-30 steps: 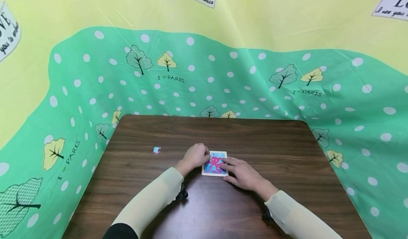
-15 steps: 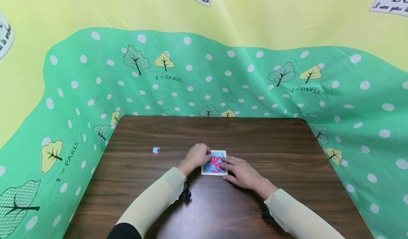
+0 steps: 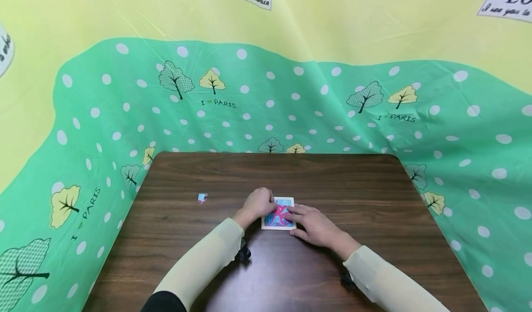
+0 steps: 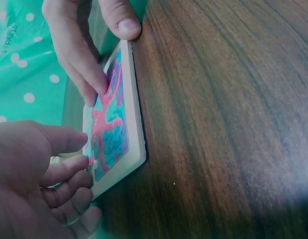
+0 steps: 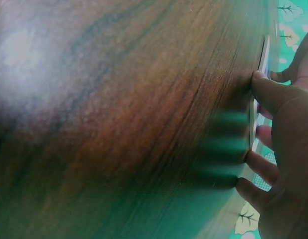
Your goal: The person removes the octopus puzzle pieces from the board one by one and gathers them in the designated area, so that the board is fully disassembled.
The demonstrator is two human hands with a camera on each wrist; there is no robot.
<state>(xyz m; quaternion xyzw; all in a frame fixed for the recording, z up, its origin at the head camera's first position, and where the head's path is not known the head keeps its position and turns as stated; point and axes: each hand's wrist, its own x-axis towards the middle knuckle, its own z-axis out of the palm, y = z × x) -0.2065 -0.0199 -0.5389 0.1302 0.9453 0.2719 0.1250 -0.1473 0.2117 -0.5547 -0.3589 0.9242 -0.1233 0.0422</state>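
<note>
Apparently steadying the octopus puzzle [image 3: 279,216] flat on the table [image 3: 307,279], between both hands

Resting spread, relaxed fingers of the right hand [image 3: 316,227] on its face, thumb by the near right corner, likely against sliding rather than to grip; holding the left hand [image 3: 256,205] curled at its left side, maybe for fine work, but impossible to tell if pinching anything; having a loose puzzle piece [image 3: 202,198] well apart leftward, seemingly out of the way

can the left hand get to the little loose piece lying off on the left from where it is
Probably yes: the left hand, at the picture board, is about as far forward as the loose piece, and I see nothing standing between them.
</note>
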